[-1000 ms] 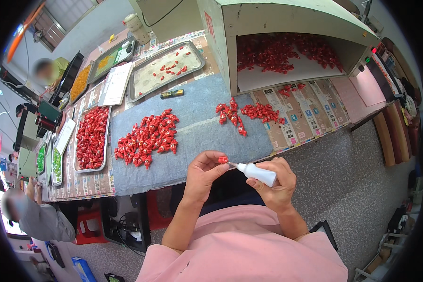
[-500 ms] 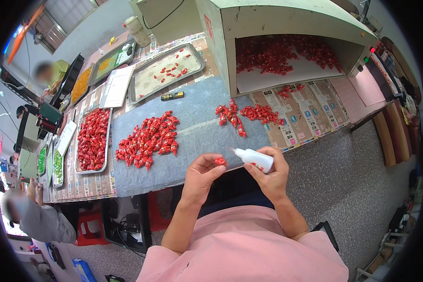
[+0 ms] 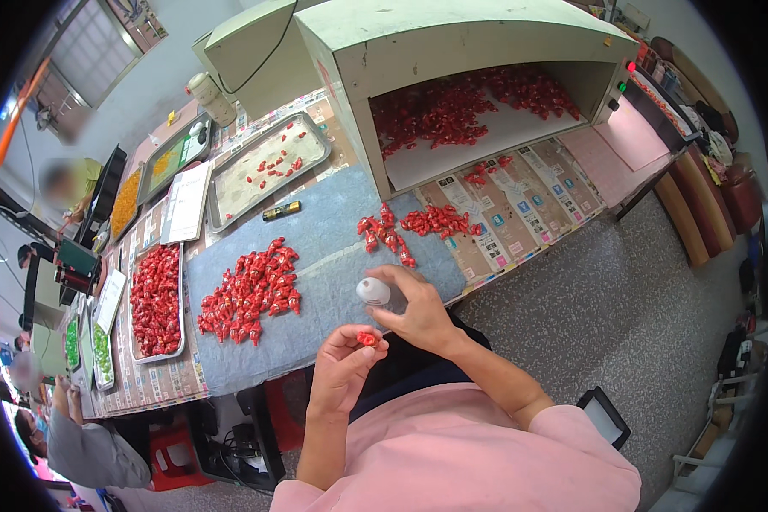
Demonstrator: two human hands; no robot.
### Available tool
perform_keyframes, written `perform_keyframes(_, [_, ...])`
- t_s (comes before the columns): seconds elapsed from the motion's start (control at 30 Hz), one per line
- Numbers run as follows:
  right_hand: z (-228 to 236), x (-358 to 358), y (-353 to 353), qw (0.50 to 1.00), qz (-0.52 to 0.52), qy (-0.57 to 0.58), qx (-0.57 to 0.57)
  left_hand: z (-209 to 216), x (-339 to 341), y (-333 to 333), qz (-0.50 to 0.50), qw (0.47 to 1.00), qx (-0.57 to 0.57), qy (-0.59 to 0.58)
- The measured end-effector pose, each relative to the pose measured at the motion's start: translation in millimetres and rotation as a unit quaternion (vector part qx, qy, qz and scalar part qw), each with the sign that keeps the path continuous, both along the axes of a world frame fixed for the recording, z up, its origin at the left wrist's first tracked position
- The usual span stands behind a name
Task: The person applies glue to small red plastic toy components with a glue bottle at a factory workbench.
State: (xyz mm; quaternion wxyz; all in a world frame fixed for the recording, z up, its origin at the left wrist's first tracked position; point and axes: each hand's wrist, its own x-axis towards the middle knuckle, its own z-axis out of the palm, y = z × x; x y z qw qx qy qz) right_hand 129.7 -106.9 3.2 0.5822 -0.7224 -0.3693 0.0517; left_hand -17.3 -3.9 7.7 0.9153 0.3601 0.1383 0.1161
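Observation:
My left hand (image 3: 343, 369) pinches a small glossy red piece (image 3: 367, 339) between thumb and fingertips, in front of the table's near edge. Just beyond it, my right hand (image 3: 418, 313) is closed around a white squeeze bottle (image 3: 374, 292). The bottle is seen nearly end-on, apart from the red piece. On the blue cloth (image 3: 324, 213) lie a large heap of red figure-like pieces (image 3: 252, 290) at left and a smaller cluster (image 3: 385, 234) beyond my right hand. Another red pile (image 3: 439, 221) straddles the cloth's right edge.
A box-like machine (image 3: 486, 51) with red pieces inside stands at the back right. Left of the cloth are a full tray (image 3: 182, 328) of red pieces and a sparsely filled tray (image 3: 322, 154). A black-and-gold cylinder (image 3: 282, 211) lies between. Other people sit at far left.
My right hand has moved left, tipping the bottle so its nozzle no longer points at the red piece. My left hand has lowered slightly, still pinching the piece. The whole view has shifted.

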Motion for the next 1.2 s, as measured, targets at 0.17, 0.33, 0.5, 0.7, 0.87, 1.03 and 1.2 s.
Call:
perform_keyframes(0.17, [7, 29, -20, 0.994, -0.034, -0.081, 0.065, 1, 0, -1, -0.008, 1.000, 0.000, 0.015])
perform_keyframes(0.33, [1, 73, -5, 0.975, -0.072, -0.212, 0.004, 2, 3, -4, -0.019, 1.000, -0.011, 0.012])
perform_keyframes(0.5, [-5, 99, 3, 0.963, 0.009, -0.247, -0.108, 2, 2, -3, -0.019, 1.000, -0.009, 0.010])
perform_keyframes(0.7, [3, 102, -1, 0.957, 0.055, -0.247, -0.142, -2, -1, -1, -0.013, 1.000, -0.002, 0.016])
perform_keyframes(0.87, [6, 105, 0, 0.948, 0.070, -0.263, -0.167, -2, 0, -3, -0.030, 0.999, -0.012, 0.011])
perform_keyframes(1.03, [0, 110, -3, 0.939, 0.084, -0.284, -0.173, -6, -1, -2, -0.019, 1.000, -0.022, 0.001])
perform_keyframes(1.2, [7, 97, -11, 0.943, 0.050, -0.291, -0.152, -9, 0, -4, 0.020, 0.999, -0.041, 0.005])
